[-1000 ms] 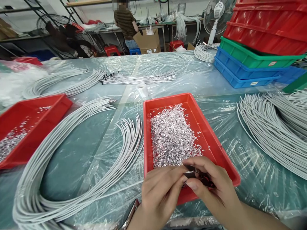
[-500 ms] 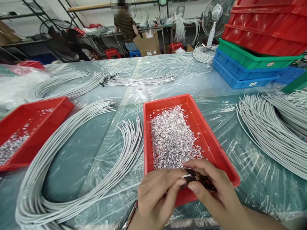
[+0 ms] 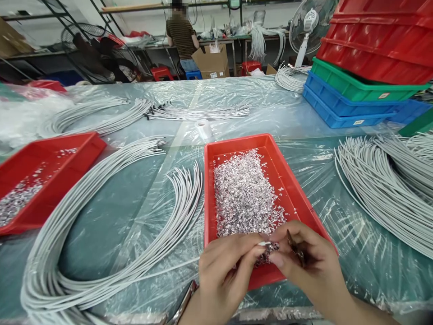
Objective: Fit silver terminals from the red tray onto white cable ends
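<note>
Both hands meet over the near end of a red tray (image 3: 295,180) that holds a heap of small silver foil scraps (image 3: 241,192). My left hand (image 3: 225,271) pinches the white end of a thin grey cable (image 3: 158,269) that trails off to the left. My right hand (image 3: 307,264) is curled round a small dark tool (image 3: 293,245), with its fingertips against the same cable end. A watch band (image 3: 184,301) shows at my left wrist.
Bundles of grey cables (image 3: 101,216) curve across the plastic-covered table, with more cable bundles (image 3: 389,189) at the right. A second red tray (image 3: 67,155) sits at the left. Stacked blue, green and red bins (image 3: 358,85) stand far right. A person (image 3: 182,38) works in the background.
My hands have shifted slightly, and the dark piece pinched between the fingertips is now out of sight, leaving the white cable tip showing. The view has drifted a little.
</note>
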Available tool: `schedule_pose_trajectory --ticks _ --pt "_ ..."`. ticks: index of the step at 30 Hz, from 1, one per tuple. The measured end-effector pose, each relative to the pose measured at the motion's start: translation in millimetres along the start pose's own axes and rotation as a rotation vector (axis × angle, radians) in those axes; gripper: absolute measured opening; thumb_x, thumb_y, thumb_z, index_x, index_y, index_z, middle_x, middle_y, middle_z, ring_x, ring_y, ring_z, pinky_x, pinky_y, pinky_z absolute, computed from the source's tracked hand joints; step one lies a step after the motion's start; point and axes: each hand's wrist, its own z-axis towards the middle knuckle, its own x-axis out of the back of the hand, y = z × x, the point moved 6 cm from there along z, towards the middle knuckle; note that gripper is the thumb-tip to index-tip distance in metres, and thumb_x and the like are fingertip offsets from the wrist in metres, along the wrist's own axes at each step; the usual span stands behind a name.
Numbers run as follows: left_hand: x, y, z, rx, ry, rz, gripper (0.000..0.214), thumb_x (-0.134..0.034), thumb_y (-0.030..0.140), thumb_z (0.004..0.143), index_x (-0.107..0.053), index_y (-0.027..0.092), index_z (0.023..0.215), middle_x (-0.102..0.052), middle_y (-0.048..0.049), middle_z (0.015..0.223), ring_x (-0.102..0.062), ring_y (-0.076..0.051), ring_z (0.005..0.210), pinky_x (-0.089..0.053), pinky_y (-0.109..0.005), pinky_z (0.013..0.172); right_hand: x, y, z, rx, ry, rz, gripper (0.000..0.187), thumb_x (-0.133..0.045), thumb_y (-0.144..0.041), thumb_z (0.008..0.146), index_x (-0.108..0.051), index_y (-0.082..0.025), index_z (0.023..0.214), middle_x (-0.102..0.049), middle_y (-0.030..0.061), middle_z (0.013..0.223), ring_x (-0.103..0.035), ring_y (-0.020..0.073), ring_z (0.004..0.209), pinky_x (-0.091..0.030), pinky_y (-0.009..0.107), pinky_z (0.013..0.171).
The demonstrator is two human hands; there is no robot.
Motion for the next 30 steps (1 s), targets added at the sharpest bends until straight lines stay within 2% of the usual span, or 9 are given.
schedule_pose_trajectory --ticks 2,7,12,17,23,30 --pt "-0.6 0.8 -1.5 -0.035 -0.003 0.018 0.008 -0.055 0.012 0.088 -0.063 0.012 0.089 -0.071 -0.0042 0.076 -0.066 -0.010 0.066 -0.054 -0.019 0.057 -0.4 4.7 0.6 -0.090 0.006 0.067 0.016 -0.066 -0.016 0.079 -0.060 -0.030 0.086 -0.040 -0.0078 0.058 -0.033 0.0077 0.049 -0.031 0.015 0.044" --pt "-2.7 2.2 -2.4 -0.076 -0.036 0.029 0.008 -0.054 0.009 0.088 -0.063 0.010 0.089 -0.070 -0.0041 0.076 -0.064 -0.009 0.065 -0.052 -0.018 0.058 -4.4 11.5 -0.1 -0.254 -0.132 0.191 0.007 -0.064 -0.023 0.083 -0.062 -0.030 0.084 -0.037 -0.0076 0.058 -0.030 0.0080 0.051 -0.029 0.016 0.048" --pt "-3.1 3.0 0.1 -0.069 -0.047 0.029 0.008 -0.054 0.012 0.089 -0.063 0.011 0.088 -0.069 -0.0033 0.073 -0.064 -0.009 0.062 -0.051 -0.019 0.054 -1.0 13.4 1.5 -0.307 -0.167 0.210 0.002 -0.066 -0.027 0.083 -0.064 -0.028 0.082 -0.040 -0.0068 0.060 -0.032 0.0080 0.054 -0.029 0.017 0.050" --pt "-4.9 0.9 -5.0 -0.078 -0.103 0.053 0.012 -0.052 0.010 0.090 -0.062 0.011 0.095 -0.069 -0.0045 0.077 -0.065 -0.011 0.066 -0.051 -0.021 0.055 -0.6 14.0 3.9 -0.347 -0.209 0.283 0.003 -0.067 -0.026 0.083 -0.064 -0.027 0.082 -0.053 -0.0053 0.068 -0.040 0.0074 0.058 -0.034 0.017 0.056" --pt "-7.6 -2.0 -9.3 -0.057 -0.162 0.077 0.015 -0.048 0.011 0.092 -0.061 0.012 0.100 -0.069 -0.0047 0.080 -0.064 -0.010 0.066 -0.050 -0.022 0.056 -1.1 15.8 4.3 -0.383 -0.234 0.366 0.007 -0.069 -0.024 0.082 -0.062 -0.025 0.079 -0.051 -0.0062 0.066 -0.039 0.0066 0.057 -0.034 0.016 0.054" --pt "-10.1 -6.0 -11.4 -0.031 -0.184 0.060 0.018 -0.050 0.008 0.089 -0.059 0.013 0.105 -0.069 -0.0059 0.084 -0.065 -0.012 0.070 -0.051 -0.023 0.058 3.6 15.1 4.4 -0.350 -0.157 0.232 0.005 -0.067 -0.021 0.080 -0.063 -0.023 0.078 -0.054 -0.0044 0.064 -0.045 0.0084 0.055 -0.037 0.019 0.052"
